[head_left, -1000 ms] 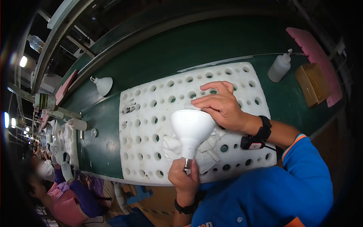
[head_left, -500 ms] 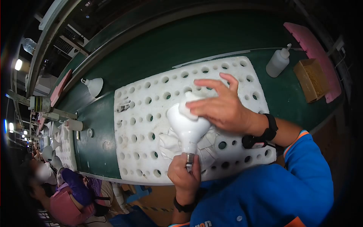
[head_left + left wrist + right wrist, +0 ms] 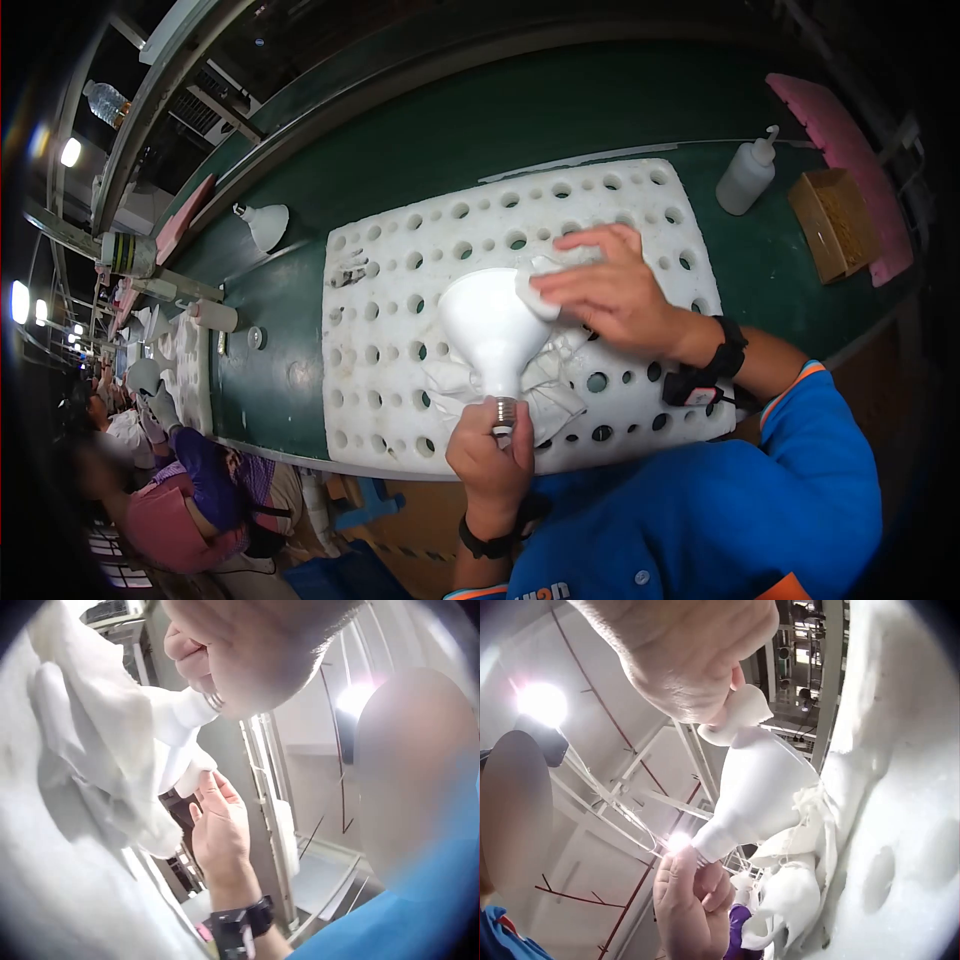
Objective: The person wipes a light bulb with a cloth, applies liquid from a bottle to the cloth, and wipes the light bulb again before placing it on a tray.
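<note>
A white funnel-shaped lamp bulb (image 3: 492, 325) is held above a white foam tray (image 3: 400, 330) full of round holes. My left hand (image 3: 490, 462) pinches its metal screw base (image 3: 501, 412) at the near end. My right hand (image 3: 610, 292) presses a small white cloth pad (image 3: 533, 290) against the bulb's wide rim. In the right wrist view the bulb (image 3: 754, 787) slopes down to my left hand (image 3: 694, 904), the pad (image 3: 739, 712) under my right fingers. In the left wrist view my left hand (image 3: 247, 652) grips the base and my right hand (image 3: 219, 825) shows beyond.
A crumpled white rag (image 3: 545, 385) lies on the tray under the bulb. On the green belt (image 3: 500, 120) stand a white squeeze bottle (image 3: 747, 172), a brown box (image 3: 835, 222), a pink pad (image 3: 845, 150) and another bulb (image 3: 265, 222). Other workers (image 3: 160, 470) sit at left.
My right hand slid the cloth pad along the bulb's rim, its fingers drawing closer together. The left hand kept hold of the screw base.
</note>
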